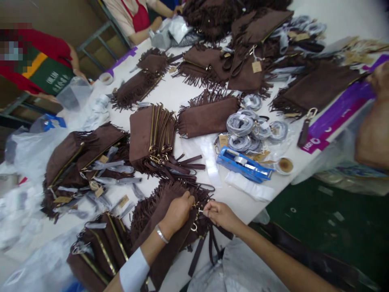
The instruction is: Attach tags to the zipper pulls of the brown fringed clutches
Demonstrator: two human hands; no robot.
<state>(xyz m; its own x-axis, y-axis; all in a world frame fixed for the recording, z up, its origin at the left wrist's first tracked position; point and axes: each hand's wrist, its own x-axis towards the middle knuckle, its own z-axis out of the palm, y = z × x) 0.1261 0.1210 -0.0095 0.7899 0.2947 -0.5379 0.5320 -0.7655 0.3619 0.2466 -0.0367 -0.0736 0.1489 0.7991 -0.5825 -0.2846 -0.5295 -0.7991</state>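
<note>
In the head view, my left hand (179, 209) is closed in a pinch at the gold metal hardware of a brown fringed bag (165, 239) at the table's near edge. Just right of it, my right hand (223, 215) pinches a small pale piece beside that hardware, too small to name. A loose gold hook (193, 226) shows below the fingers, and dark straps (197, 256) hang over the edge. Close by on the left stand more brown bags (105, 247) with gold zippers. Beyond my hands sits a stack of zipped bags (142, 134).
A blue tape dispenser (244, 165), wrapped coiled straps (241, 123) and a tape roll (285, 165) lie to the right. Bags with tags (88, 158) are piled left. Two co-workers stand across the white table (170, 97); another person's arm (373, 121) reaches in at right.
</note>
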